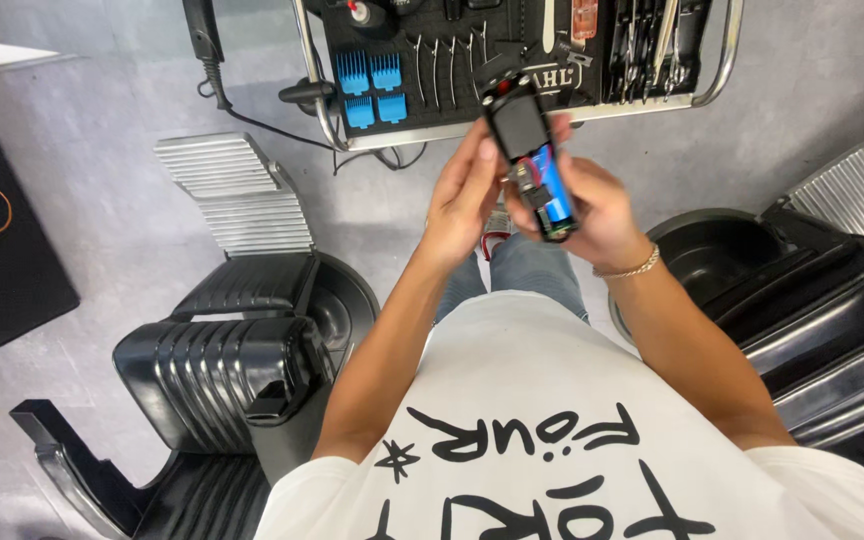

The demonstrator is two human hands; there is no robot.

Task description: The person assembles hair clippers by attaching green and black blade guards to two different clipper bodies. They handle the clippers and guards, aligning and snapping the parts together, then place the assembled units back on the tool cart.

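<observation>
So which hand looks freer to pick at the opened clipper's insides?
Probably the left hand. The right hand cradles the opened clipper from below, bearing it, while the left only rests its fingers along the side, close to the exposed blue battery.

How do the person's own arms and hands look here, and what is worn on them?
Both arms are bare from the short white sleeves of a T-shirt with black print. The right hand has a thin gold-coloured chain bracelet at the wrist. The left hand wears no glove; no ring or watch is visible on it.
</observation>
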